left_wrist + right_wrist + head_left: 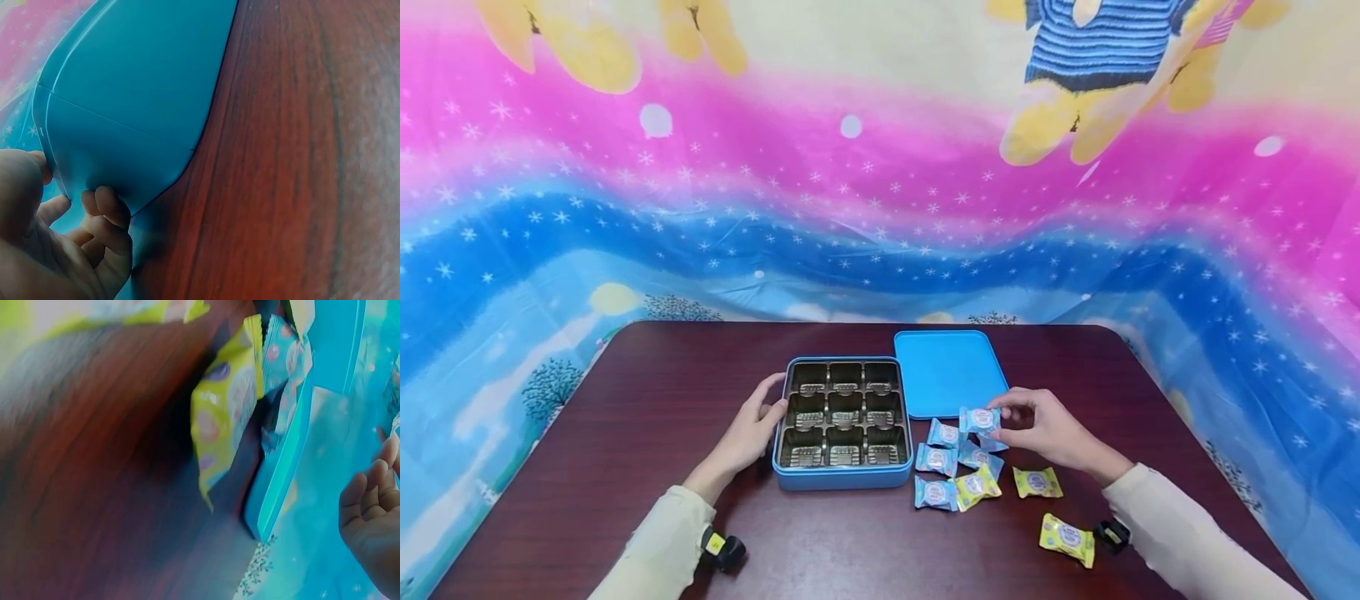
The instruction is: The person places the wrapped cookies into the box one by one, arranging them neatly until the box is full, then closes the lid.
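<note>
Head view: right hand [1047,425] fingers pinch blue packet [977,419]; left hand [751,429], fingers loose, touches tin [842,479]. Lift clear of other packets [936,459].

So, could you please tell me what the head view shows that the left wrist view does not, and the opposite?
Only the head view: the nine-compartment tray, the blue lid, the yellow packets, the blue packets and the right hand, which pinches one of them.

Only the left wrist view: a thin line across the outer wall of the blue box.

Both: that box, the left hand touching its side, the tabletop and some patterned cloth.
</note>
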A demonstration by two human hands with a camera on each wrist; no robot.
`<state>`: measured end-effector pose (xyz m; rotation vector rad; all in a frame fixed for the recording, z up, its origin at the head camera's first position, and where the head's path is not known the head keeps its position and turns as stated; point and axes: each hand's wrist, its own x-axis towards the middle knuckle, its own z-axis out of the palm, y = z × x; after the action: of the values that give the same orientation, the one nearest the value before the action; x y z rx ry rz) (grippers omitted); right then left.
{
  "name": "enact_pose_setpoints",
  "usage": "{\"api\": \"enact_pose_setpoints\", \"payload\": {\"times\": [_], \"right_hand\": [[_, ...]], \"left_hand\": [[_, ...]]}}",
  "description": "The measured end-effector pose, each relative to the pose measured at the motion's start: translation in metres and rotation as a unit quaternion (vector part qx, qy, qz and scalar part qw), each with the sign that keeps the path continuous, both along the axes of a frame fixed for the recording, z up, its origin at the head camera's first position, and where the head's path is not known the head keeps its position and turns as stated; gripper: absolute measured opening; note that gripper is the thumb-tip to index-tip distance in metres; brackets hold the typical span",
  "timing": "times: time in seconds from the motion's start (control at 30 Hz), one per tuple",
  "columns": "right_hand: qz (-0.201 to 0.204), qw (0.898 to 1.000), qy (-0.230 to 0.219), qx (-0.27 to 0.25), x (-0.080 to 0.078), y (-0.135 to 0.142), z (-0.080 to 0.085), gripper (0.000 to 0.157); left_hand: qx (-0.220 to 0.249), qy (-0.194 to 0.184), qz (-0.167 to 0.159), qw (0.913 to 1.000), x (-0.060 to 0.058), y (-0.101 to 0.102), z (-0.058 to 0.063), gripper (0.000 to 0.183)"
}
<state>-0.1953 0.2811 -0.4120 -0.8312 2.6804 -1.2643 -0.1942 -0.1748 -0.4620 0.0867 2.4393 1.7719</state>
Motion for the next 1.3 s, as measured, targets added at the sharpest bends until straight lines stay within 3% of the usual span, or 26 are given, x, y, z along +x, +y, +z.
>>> {"api": "enact_pose_setpoints", "payload": {"times": [0.87, 1.3], "right_hand": [[-0.016, 0.999, 0.027, 0.021, 0.011, -0.049, -0.002, 0.028], [0.009, 1.0, -0.02, 0.011, 0.011, -0.07, -0.001, 0.027]], "left_hand": [[0.036, 0.012, -0.015, 0.9992, 0.003, 0.0, 0.001, 0.05], [0.034, 0.017, -0.016, 0.9992, 0.003, 0.001, 0.001, 0.05]]}}
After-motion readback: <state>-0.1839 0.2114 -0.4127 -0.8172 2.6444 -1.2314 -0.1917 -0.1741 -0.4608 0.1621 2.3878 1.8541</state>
